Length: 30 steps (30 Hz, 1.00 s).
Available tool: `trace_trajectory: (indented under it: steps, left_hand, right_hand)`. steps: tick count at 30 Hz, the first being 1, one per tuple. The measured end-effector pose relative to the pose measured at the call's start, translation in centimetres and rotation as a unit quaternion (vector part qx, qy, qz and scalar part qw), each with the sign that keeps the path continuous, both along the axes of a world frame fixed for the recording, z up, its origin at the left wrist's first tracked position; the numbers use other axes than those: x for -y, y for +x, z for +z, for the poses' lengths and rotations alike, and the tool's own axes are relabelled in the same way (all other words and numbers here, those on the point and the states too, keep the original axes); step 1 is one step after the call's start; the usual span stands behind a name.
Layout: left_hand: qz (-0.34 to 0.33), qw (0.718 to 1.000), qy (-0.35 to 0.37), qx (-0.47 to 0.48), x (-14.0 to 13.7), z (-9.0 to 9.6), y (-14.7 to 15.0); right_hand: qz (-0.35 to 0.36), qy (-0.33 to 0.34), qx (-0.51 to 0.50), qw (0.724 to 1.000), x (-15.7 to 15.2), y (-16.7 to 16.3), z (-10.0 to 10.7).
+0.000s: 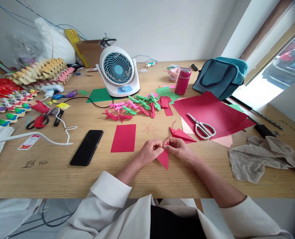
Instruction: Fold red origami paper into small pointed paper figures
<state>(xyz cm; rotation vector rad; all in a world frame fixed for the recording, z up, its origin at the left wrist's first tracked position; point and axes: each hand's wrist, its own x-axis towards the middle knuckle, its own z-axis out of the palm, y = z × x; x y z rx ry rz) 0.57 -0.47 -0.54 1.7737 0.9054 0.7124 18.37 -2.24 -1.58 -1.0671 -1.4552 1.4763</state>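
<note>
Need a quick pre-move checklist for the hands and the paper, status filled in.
1. Grip: left hand and right hand both pinch the folded red paper: ok.
2. Creases at its upper end line up: cannot tell, fingers cover them.
3. Scissors clear of both hands, lying on the large red paper: ok.
4. Phone apart from the flat red rectangle: ok.
5. Space just beyond the right hand free: not ok, another folded red piece lies there.
6. Flask upright and out of the hands' way: ok.
</note>
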Motion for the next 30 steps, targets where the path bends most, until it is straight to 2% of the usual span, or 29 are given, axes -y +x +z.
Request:
trace_trajectory:
  steps: [10,18,24,30]
  left_hand:
    - [-0.003,1.0,-0.009,0.002,0.1,-0.1,0.1]
    - [-0.012,1.0,-0.005,0.002,0.2,0.5,0.0]
    - [-0.008,1.0,-0.013,0.005,0.2,0.7,-0.1]
    - [-0.012,1.0,-0.022,0.011,0.3,0.9,-0.2]
  right_hand:
    - [0.016,0.023,0.048,0.998,0.3,0.1,0.1]
    - [0.01,-0.003,0.025,1.0,0.1,0.3,0.3]
    - [0.009,-0.005,0.038,0.999,-0.2,0.7,-0.4]
    - [-0.005,-0.014,0.045,0.999,-0.3,0.6,-0.1]
